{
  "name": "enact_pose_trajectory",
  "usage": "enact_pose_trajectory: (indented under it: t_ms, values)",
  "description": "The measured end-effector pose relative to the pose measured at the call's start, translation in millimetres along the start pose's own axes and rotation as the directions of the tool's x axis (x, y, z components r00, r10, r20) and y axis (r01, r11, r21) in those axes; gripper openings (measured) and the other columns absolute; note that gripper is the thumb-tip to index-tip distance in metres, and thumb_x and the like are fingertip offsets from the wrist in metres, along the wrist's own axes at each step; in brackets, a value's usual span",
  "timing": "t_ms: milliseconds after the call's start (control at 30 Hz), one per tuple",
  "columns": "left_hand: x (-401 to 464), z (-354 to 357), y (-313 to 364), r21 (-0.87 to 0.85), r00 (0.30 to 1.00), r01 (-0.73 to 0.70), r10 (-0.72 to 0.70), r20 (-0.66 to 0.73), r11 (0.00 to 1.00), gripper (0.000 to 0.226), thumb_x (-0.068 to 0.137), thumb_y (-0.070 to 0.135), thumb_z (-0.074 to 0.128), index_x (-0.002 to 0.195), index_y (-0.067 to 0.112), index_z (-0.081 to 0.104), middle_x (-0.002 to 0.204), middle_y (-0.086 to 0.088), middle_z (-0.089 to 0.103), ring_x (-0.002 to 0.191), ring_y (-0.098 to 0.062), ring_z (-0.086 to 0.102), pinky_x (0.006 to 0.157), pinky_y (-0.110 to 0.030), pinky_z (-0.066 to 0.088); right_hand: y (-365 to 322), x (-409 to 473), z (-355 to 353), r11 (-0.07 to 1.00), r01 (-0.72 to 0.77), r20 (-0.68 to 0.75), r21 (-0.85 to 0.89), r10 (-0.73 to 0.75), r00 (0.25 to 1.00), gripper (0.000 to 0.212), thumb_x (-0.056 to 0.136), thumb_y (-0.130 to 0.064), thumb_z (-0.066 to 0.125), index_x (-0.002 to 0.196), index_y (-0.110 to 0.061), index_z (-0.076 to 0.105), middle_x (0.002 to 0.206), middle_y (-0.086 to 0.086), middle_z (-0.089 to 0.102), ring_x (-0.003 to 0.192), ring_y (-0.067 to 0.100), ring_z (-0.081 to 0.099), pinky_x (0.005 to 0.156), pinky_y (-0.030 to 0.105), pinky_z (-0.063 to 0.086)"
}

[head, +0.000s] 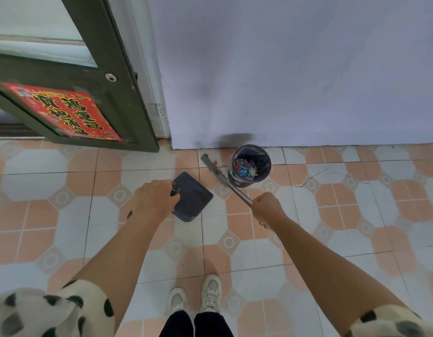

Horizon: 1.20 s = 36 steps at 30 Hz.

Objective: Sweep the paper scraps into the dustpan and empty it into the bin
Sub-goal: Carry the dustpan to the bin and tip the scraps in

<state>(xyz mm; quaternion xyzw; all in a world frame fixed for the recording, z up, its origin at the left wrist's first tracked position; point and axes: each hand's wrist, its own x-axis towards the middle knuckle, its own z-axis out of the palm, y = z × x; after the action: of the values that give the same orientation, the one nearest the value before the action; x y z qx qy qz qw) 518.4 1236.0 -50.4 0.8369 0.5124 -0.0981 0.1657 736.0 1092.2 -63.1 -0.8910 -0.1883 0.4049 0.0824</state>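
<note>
A person stands on a tiled floor [344,242] and looks down at both arms. The left hand [153,201] is curled tight around the handle of a dark blue dustpan [192,197], with the fingers pressed together around it. The dustpan hangs just in front of that hand, over the floor, and it looks bare inside. The right hand [267,210] makes a fist around the metal stick of a broom [225,180], with its fingers wrapped shut on it too. The stick runs away from the hand, up and to the left, to a thin grey brush head that lies near the wall [295,69]. A small red bit of paper sits right beside the brush head. The bin [252,165] is a little round dark one with a bag in it. It stands on the floor close to the wall, just to the right of the broom. Inside the bin lie the paper scraps [246,167], many small bits in red, blue and white. The dustpan is to the left of the bin, with the broom between them. On the left is a dark green door [101,69] with a red poster [65,111] that has gold writing on it. At the bottom are two white shoes [195,296], and spotted sleeves [40,310] are pushed up on both arms.
</note>
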Motion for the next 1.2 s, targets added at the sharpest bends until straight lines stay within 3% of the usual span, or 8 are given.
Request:
enact_pose_trajectory:
  t_ms: [133,267,367,533,767,867,1000,1200]
  values:
    - [9,-1,1,0.019,1.0,0.001,-0.002,0.021,1.0,0.026,0.093,0.035,0.048,0.089,0.016,0.064,0.077,-0.002,0.061,0.067,-0.02,0.055,0.061,-0.027,0.043,-21,23,-4,0.959,0.113,-0.035,-0.26,-0.126,0.991,0.008,0.083,-0.007,0.048,0.079,-0.007,0.055,0.064,0.004,0.049,0.054,0.016,0.045,0.048,0.022,0.034]
    - [22,5,3,0.034,0.999,0.021,-0.022,0.023,0.999,0.026,0.093,0.033,0.047,0.087,0.014,0.064,0.074,-0.001,0.057,0.067,-0.022,0.054,0.06,-0.027,0.04,-46,50,-19,0.891,0.178,-0.036,-0.418,-0.212,0.976,0.016,0.087,-0.01,0.051,0.098,-0.007,0.062,0.077,0.007,0.059,0.071,0.022,0.06,0.058,0.028,0.047]
    - [31,11,2,0.025,1.0,0.017,-0.018,0.016,1.0,0.027,0.092,0.035,0.047,0.087,0.014,0.064,0.077,-0.003,0.062,0.068,-0.022,0.055,0.062,-0.028,0.041,-59,71,-29,0.846,0.21,-0.025,-0.49,-0.255,0.967,0.019,0.088,-0.01,0.052,0.099,-0.008,0.066,0.067,0.001,0.054,0.062,0.017,0.056,0.056,0.026,0.045]
    - [41,17,3,0.038,1.0,0.001,-0.001,0.01,0.999,0.027,0.093,0.037,0.047,0.087,0.015,0.061,0.076,-0.001,0.058,0.068,-0.021,0.054,0.061,-0.028,0.038,-70,93,-35,0.824,0.202,-0.013,-0.529,-0.246,0.969,0.022,0.09,-0.015,0.052,0.104,-0.01,0.067,0.065,-0.001,0.05,0.072,0.022,0.058,0.061,0.03,0.048]
    - [56,21,4,0.04,1.0,-0.023,0.023,0.002,0.999,0.027,0.093,0.039,0.046,0.088,0.017,0.061,0.076,-0.001,0.062,0.072,-0.022,0.063,0.067,-0.031,0.049,-74,121,-23,0.903,0.155,0.043,-0.4,-0.151,0.988,0.014,0.09,-0.011,0.051,0.094,-0.006,0.064,0.079,0.008,0.056,0.068,0.024,0.052,0.064,0.031,0.046]
    - [59,22,3,0.048,0.999,-0.033,0.033,-0.009,0.998,0.027,0.093,0.04,0.047,0.088,0.018,0.061,0.078,-0.001,0.064,0.072,-0.022,0.063,0.068,-0.031,0.051,-76,118,-14,0.948,0.105,0.117,-0.301,-0.073,0.99,0.021,0.092,-0.006,0.044,0.071,-0.009,0.043,0.069,0.012,0.049,0.052,0.021,0.043,0.046,0.027,0.036]
    - [59,21,1,0.051,0.999,-0.041,0.041,0.003,0.998,0.026,0.092,0.04,0.047,0.086,0.018,0.06,0.075,0.0,0.062,0.071,-0.021,0.063,0.069,-0.032,0.054,-70,102,-19,0.983,-0.009,0.228,-0.186,0.052,0.972,0.009,0.095,-0.007,0.039,0.092,-0.002,0.047,0.063,0.011,0.045,0.045,0.016,0.035,0.039,0.023,0.027]
    - [55,19,-2,0.041,0.998,-0.058,0.059,-0.008,0.997,0.024,0.092,0.039,0.048,0.083,0.018,0.054,0.072,0.001,0.057,0.069,-0.02,0.061,0.066,-0.03,0.05,-50,77,-60,0.995,-0.086,0.296,-0.054,0.098,0.95,0.027,0.093,-0.009,0.05,0.113,0.008,0.055,0.056,0.007,0.047,0.033,0.01,0.032,0.033,0.016,0.025]
